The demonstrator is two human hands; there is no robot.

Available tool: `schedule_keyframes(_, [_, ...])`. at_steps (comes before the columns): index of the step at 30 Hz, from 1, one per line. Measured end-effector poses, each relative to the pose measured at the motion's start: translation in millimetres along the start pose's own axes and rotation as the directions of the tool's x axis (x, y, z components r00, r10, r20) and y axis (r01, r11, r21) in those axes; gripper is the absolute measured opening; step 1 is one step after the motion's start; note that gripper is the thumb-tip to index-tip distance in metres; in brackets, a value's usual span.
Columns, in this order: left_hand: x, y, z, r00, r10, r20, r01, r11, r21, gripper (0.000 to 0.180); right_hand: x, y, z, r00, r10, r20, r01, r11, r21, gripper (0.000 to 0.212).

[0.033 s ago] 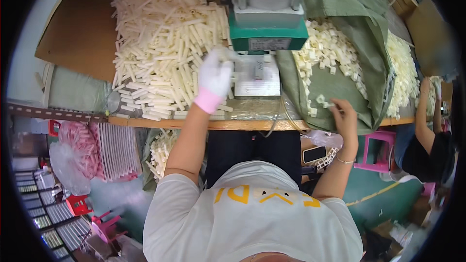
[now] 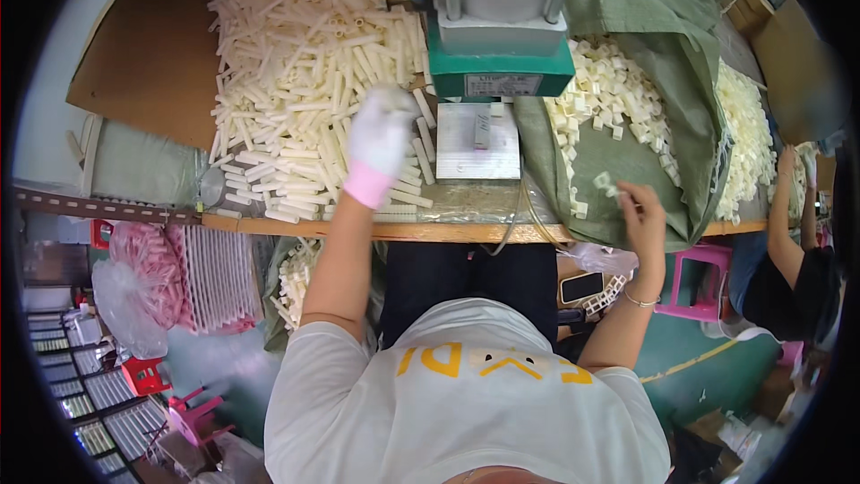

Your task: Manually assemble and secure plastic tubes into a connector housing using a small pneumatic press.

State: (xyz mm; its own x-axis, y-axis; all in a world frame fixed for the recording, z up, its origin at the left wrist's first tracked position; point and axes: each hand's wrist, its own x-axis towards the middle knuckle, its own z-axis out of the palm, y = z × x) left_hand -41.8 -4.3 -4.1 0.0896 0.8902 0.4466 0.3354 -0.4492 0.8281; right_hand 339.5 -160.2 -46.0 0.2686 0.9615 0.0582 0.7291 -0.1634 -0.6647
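Observation:
My left hand point(image 2: 380, 139), in a white glove with a pink cuff, is over the near right part of a heap of cream plastic tubes point(image 2: 305, 116). Its fingers are curled; anything inside them is hidden. Bare and pinched, my right hand point(image 2: 645, 217) has a small cream plastic piece point(image 2: 612, 190) at its fingertips, above a green woven sack point(image 2: 600, 151). Another small square piece lies just beyond it. Between my hands stands a press with a green head point(image 2: 502, 72). Under it is a metal plate point(image 2: 455, 148) with a small block fixture point(image 2: 482, 132).
More square cream pieces point(image 2: 618, 94) lie heaped on the sack. A cardboard sheet point(image 2: 148, 72) borders the tubes at left. Thin hoses point(image 2: 530, 206) hang over the table's wooden edge point(image 2: 448, 232). A phone point(image 2: 581, 287) lies below, by a pink stool point(image 2: 694, 282). At far right another person point(image 2: 788, 278) works.
My left hand has moved left, away from the press plate and onto the tubes. My right hand has shifted slightly right, still pinched by the small pieces.

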Motion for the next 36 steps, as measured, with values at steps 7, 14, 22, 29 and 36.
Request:
schedule_keyframes(7, [62.4, -47.0, -108.4, 0.976, -0.212, -0.043, 0.197, 0.785, 0.587, 0.024, 26.6, -53.1, 22.2, 0.991, 0.057, -0.121, 0.025, 0.809, 0.587, 0.023])
schedule_keyframes(14, [123.4, -56.2, -74.0, 0.894, -0.447, -0.014, 0.179, 0.328, 0.927, 0.028, 50.7, -130.9, 69.4, 0.999, -0.012, 0.036, -0.019, 0.653, 0.757, 0.017])
schedule_keyframes(22, [126.3, -83.2, -67.1, 0.928, 0.161, 0.337, -0.370, 0.521, 0.769, 0.012, 54.7, -127.7, 72.9, 0.995, 0.022, 0.101, -0.093, 0.623, 0.776, 0.020])
schedule_keyframes(29, [154.8, -104.6, -21.5, 0.859, -0.055, 0.509, -0.498, 0.134, 0.856, 0.019, 72.0, -150.0, 88.8, 0.980, -0.049, 0.194, -0.129, 0.586, 0.800, 0.017])
schedule_keyframes(36, [80.8, 4.0, -40.0, 0.950, -0.066, 0.305, -0.092, 0.875, 0.476, 0.024, 88.0, -140.9, 117.7, 0.947, -0.015, 0.321, -0.236, 0.645, 0.727, 0.014])
